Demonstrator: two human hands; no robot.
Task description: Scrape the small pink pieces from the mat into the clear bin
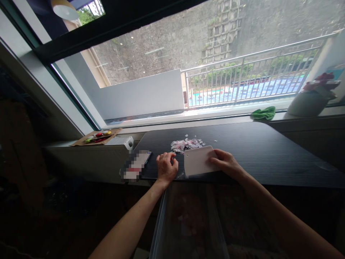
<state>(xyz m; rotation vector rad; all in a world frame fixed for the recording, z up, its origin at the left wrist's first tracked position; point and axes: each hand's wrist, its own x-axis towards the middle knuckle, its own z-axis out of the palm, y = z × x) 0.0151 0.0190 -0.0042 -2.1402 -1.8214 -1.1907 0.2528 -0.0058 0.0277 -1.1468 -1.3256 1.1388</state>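
My right hand grips the right end of a thin white rectangular card, with the thumb on its near face. The card is tilted up above the dark table, and a small dark hole shows near its upper left corner. Behind the card lies a loose pile of small pale pink and white flakes, partly hidden by it. To the left of the card is my left hand, its fingers curled in beside the near left edge of the pile. Whether anything is between those fingers is too small to tell.
A blurred-out phone-like item is at the table's left edge. Below the front edge stands a clear plastic bin. A green cloth and a white container sit on the windowsill; a cardboard sheet with small colourful items lies left.
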